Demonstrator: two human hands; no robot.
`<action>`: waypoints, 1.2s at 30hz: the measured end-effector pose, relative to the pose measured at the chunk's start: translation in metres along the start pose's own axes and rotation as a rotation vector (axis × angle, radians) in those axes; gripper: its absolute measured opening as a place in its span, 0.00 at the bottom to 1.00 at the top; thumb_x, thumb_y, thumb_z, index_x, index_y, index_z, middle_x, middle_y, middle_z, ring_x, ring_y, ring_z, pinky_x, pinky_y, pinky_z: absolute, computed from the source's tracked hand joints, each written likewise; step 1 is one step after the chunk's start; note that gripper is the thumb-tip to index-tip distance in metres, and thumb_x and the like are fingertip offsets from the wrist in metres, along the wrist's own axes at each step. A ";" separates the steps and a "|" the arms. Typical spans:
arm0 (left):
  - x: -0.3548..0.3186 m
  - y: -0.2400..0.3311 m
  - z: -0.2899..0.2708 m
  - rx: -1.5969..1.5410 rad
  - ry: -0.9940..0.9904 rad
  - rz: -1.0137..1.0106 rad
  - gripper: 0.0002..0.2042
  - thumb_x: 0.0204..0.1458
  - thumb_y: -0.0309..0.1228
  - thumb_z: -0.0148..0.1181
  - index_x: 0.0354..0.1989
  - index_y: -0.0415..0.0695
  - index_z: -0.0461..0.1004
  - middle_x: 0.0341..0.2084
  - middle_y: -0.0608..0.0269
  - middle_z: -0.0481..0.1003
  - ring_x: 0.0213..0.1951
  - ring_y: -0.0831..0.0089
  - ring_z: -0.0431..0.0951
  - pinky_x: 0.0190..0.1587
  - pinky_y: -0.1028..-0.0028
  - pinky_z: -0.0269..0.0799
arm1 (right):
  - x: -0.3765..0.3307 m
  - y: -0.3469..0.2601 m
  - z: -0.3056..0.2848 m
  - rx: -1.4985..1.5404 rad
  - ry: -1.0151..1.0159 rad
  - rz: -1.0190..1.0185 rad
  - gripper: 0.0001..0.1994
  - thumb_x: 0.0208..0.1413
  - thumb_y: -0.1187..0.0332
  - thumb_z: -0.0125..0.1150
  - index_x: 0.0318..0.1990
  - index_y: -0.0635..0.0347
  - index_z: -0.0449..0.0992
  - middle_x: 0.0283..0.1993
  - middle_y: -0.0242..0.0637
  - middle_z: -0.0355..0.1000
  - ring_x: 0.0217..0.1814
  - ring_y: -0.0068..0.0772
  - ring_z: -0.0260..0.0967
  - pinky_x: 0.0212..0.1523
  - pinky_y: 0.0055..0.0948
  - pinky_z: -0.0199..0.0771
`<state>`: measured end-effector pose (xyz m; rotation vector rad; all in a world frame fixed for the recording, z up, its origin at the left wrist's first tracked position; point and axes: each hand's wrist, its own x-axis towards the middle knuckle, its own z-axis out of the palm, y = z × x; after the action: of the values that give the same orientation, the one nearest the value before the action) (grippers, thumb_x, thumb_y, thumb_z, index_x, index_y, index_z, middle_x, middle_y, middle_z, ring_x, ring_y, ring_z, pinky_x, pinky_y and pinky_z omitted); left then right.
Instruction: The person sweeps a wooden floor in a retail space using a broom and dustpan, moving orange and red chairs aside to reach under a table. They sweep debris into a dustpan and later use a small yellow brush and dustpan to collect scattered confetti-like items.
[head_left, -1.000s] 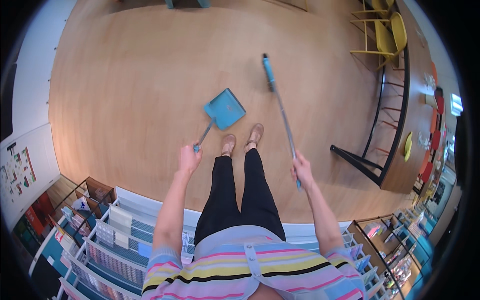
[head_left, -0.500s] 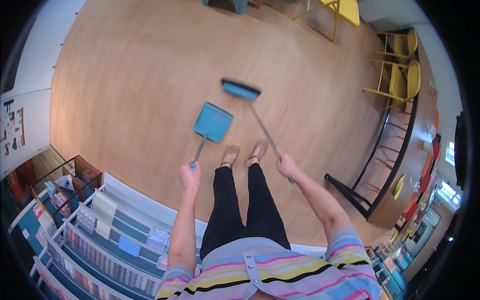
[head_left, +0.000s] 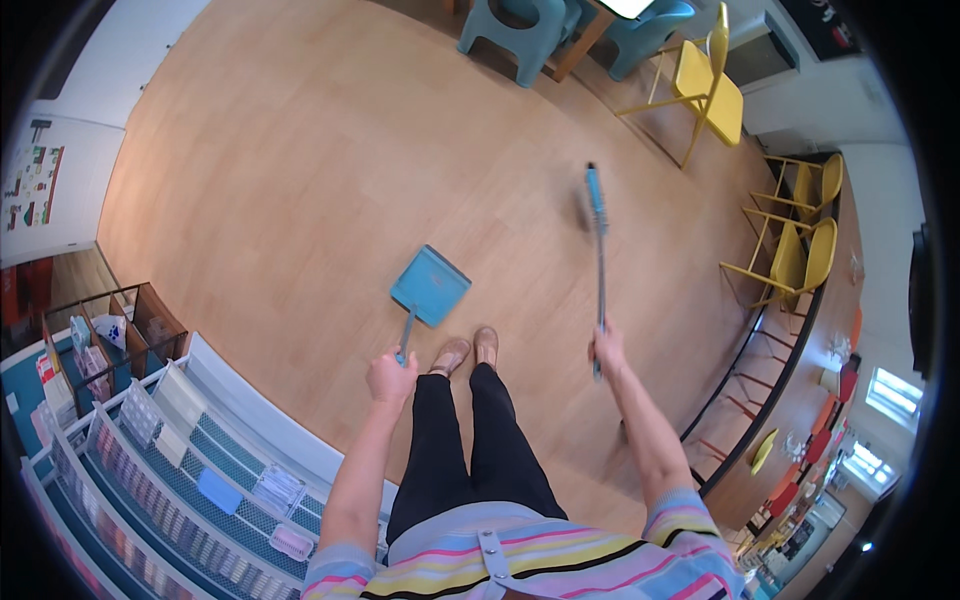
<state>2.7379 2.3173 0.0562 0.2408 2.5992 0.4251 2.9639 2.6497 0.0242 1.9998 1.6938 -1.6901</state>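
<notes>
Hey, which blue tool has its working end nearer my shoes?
The dustpan in your left hand: its square pan is near your shoes; the broom in your right hand has its head farther out.

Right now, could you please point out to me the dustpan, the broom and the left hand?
Dustpan (head_left: 430, 286), head view: middle of its blue pan.
Broom (head_left: 601, 264), head view: its grey handle.
Left hand (head_left: 391, 377), head view: middle of the hand.

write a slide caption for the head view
A blue dustpan in the left grip and a long-handled broom in the right grip, over a wood-toned floor.
</notes>
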 end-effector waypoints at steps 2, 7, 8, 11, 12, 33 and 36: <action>0.006 -0.002 0.000 0.066 -0.036 -0.037 0.12 0.46 0.39 0.57 0.28 0.42 0.77 0.19 0.50 0.75 0.26 0.52 0.77 0.30 0.59 0.73 | 0.076 -0.037 0.016 -0.077 0.022 -0.141 0.04 0.53 0.76 0.39 0.31 0.58 0.63 0.11 0.34 0.58 0.08 0.30 0.58 0.06 0.30 0.57; 0.019 0.000 0.002 0.112 -0.035 -0.016 0.11 0.47 0.38 0.57 0.28 0.43 0.78 0.18 0.49 0.74 0.23 0.51 0.76 0.26 0.59 0.72 | 0.194 -0.139 0.075 -0.198 -0.001 -0.117 0.09 0.45 0.78 0.37 0.18 0.66 0.62 0.09 0.46 0.62 0.08 0.38 0.61 0.06 0.37 0.55; 0.020 0.003 0.003 0.122 -0.032 -0.016 0.11 0.47 0.38 0.57 0.27 0.43 0.78 0.17 0.49 0.74 0.23 0.51 0.76 0.26 0.59 0.72 | 0.201 -0.152 0.092 -0.208 -0.061 -0.089 0.07 0.46 0.79 0.37 0.20 0.66 0.63 0.10 0.43 0.62 0.08 0.37 0.61 0.07 0.35 0.55; 0.020 0.006 0.001 0.129 -0.041 -0.037 0.11 0.48 0.38 0.55 0.23 0.43 0.75 0.17 0.49 0.74 0.23 0.51 0.76 0.26 0.58 0.72 | 0.198 -0.167 0.154 -0.283 -0.150 -0.165 0.06 0.46 0.80 0.38 0.28 0.65 0.64 0.13 0.39 0.60 0.10 0.34 0.62 0.07 0.33 0.57; 0.022 0.008 0.000 0.130 -0.042 -0.046 0.12 0.48 0.38 0.55 0.22 0.42 0.74 0.17 0.50 0.74 0.23 0.51 0.76 0.26 0.57 0.72 | 0.191 -0.172 0.171 -0.340 -0.185 -0.194 0.06 0.46 0.81 0.39 0.30 0.64 0.64 0.13 0.38 0.60 0.10 0.33 0.62 0.08 0.32 0.57; -0.133 -0.154 0.028 -0.175 0.150 -0.481 0.12 0.48 0.38 0.57 0.29 0.42 0.77 0.22 0.49 0.75 0.28 0.50 0.76 0.32 0.60 0.72 | -0.075 0.036 0.061 -1.004 -0.823 -0.144 0.28 0.52 0.72 0.48 0.63 0.47 0.57 0.16 0.31 0.62 0.13 0.25 0.59 0.14 0.27 0.65; -0.141 -0.156 0.016 -0.205 0.182 -0.498 0.12 0.47 0.39 0.57 0.29 0.41 0.77 0.22 0.49 0.75 0.29 0.50 0.76 0.33 0.60 0.72 | -0.105 0.038 0.019 -0.858 -0.958 -0.065 0.27 0.52 0.71 0.52 0.62 0.45 0.59 0.16 0.27 0.59 0.14 0.21 0.56 0.14 0.24 0.60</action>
<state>2.8534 2.1410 0.0524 -0.5264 2.6375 0.5415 2.9963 2.5507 0.0691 0.6055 1.6150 -1.2204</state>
